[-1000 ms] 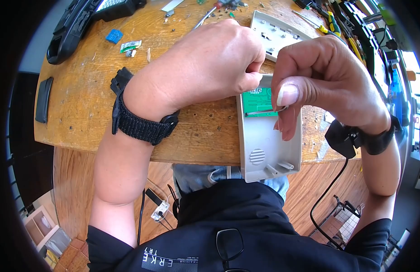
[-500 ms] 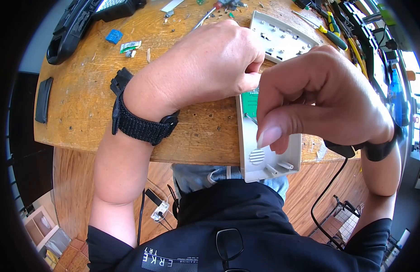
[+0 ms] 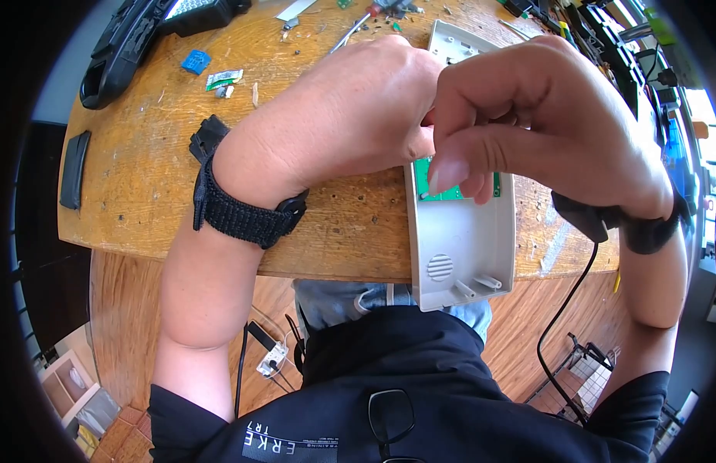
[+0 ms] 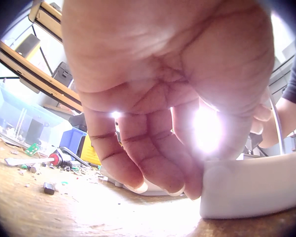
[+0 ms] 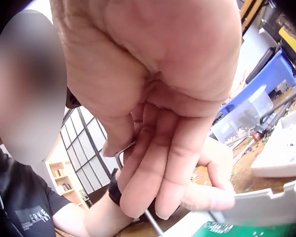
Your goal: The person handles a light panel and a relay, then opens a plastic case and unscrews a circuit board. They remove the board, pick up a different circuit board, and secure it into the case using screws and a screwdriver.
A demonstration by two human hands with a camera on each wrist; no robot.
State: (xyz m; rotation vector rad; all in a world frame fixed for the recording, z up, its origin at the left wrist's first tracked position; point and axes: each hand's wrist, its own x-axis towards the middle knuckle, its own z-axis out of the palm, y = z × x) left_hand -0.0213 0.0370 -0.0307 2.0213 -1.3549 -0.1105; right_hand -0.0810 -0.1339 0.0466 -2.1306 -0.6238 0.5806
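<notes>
A light grey plastic housing lies over the table's front edge, with speaker slots and posts at its near end. Inside its far part is a green circuit board, partly covered by the hands in the head view. My left hand grips the far left part of the housing, thumb and fingers at its wall. Above the board, my right hand pinches a thin bent metal rod between thumb and curled fingers. The rod's lower end points down toward the housing; its tip is hidden.
A second grey housing half lies behind the hands. A red-handled screwdriver sits among scraps. On the left are a blue piece, a small packet and a black strip. Tools crowd the right edge.
The right hand dipped toward the near end of the housing with the rod, then went back up and left over the board, close to the left hand. The left hand has hardly moved.
</notes>
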